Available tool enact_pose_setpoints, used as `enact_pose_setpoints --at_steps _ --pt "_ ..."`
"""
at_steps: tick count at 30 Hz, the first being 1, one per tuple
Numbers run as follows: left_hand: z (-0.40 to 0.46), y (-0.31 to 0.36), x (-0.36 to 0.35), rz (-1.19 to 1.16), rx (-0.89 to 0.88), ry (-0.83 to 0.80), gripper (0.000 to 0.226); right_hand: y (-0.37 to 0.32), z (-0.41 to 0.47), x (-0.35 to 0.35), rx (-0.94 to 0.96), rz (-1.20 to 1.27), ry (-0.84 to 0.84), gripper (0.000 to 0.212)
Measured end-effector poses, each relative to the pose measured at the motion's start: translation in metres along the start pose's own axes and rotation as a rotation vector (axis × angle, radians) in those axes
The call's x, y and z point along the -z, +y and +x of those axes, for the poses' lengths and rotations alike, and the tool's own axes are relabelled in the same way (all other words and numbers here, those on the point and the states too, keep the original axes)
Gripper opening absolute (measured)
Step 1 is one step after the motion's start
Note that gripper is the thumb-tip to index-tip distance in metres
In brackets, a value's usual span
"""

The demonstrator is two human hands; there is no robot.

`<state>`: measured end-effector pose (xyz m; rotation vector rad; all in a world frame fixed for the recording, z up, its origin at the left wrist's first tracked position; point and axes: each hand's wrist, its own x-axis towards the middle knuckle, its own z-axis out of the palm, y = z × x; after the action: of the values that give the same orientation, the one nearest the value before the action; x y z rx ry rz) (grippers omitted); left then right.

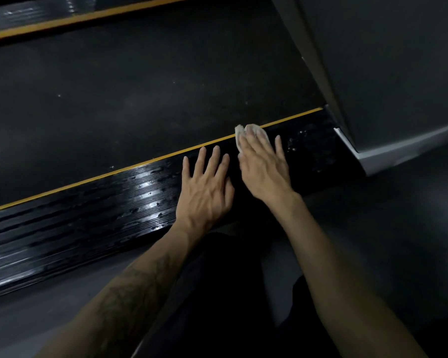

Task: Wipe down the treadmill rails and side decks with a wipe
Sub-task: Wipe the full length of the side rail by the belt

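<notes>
A glossy black ribbed side deck (pixel 93 218) with a thin yellow stripe along its inner edge runs diagonally across the view, wet-looking on its left part. My left hand (pixel 204 187) lies flat on the deck with fingers spread and straight. Just to its right, my right hand (pixel 264 164) presses a crumpled white wipe (pixel 246 131) onto the deck with straight fingers; most of the wipe is hidden under the fingers. White specks dot the deck (pixel 303 143) to the right of the wipe.
The dark treadmill belt (pixel 145 99) fills the middle. A second side deck with a yellow stripe (pixel 62 16) lies at the top left. A grey motor cover and upright (pixel 388 99) rise at the right. Grey floor (pixel 386 228) is below, with my dark-clothed knees (pixel 230 293).
</notes>
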<state>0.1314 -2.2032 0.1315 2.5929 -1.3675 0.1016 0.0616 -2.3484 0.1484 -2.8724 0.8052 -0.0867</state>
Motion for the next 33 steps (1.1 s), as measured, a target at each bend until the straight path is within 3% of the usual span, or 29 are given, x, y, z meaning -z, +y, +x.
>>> enact_pose_setpoints --at_steps 5,8,13,17,19,22,25,29,33 --pt "0.001 0.001 -0.001 0.011 -0.015 -0.013 0.064 0.022 -0.013 0.006 -0.128 0.049 0.017 0.059" --pt "0.002 0.001 -0.003 -0.005 -0.037 -0.014 0.064 0.005 -0.026 0.003 -0.060 0.053 0.009 0.073" --pt "0.002 -0.001 -0.002 -0.041 -0.071 -0.042 0.067 0.007 0.000 0.010 -0.025 0.003 -0.077 0.064" --pt "0.002 0.000 0.000 -0.038 -0.068 -0.063 0.069 0.021 -0.020 0.007 -0.127 0.009 0.008 0.064" --pt "0.002 0.000 0.000 -0.031 -0.064 -0.060 0.069 0.013 -0.032 0.000 -0.100 0.029 0.068 0.070" --pt "0.002 0.000 0.000 -0.038 -0.065 -0.051 0.067 0.004 -0.023 -0.002 -0.013 0.053 0.017 0.069" --pt "0.003 -0.001 0.000 -0.039 -0.065 -0.044 0.066 0.010 -0.007 0.005 -0.012 -0.010 -0.029 0.063" --pt "0.003 -0.003 0.000 -0.040 -0.065 -0.052 0.065 0.016 -0.032 0.006 -0.094 0.020 0.040 0.063" --pt "0.002 -0.004 -0.002 -0.052 -0.066 -0.040 0.064 0.005 -0.039 0.002 0.011 0.061 0.008 0.070"
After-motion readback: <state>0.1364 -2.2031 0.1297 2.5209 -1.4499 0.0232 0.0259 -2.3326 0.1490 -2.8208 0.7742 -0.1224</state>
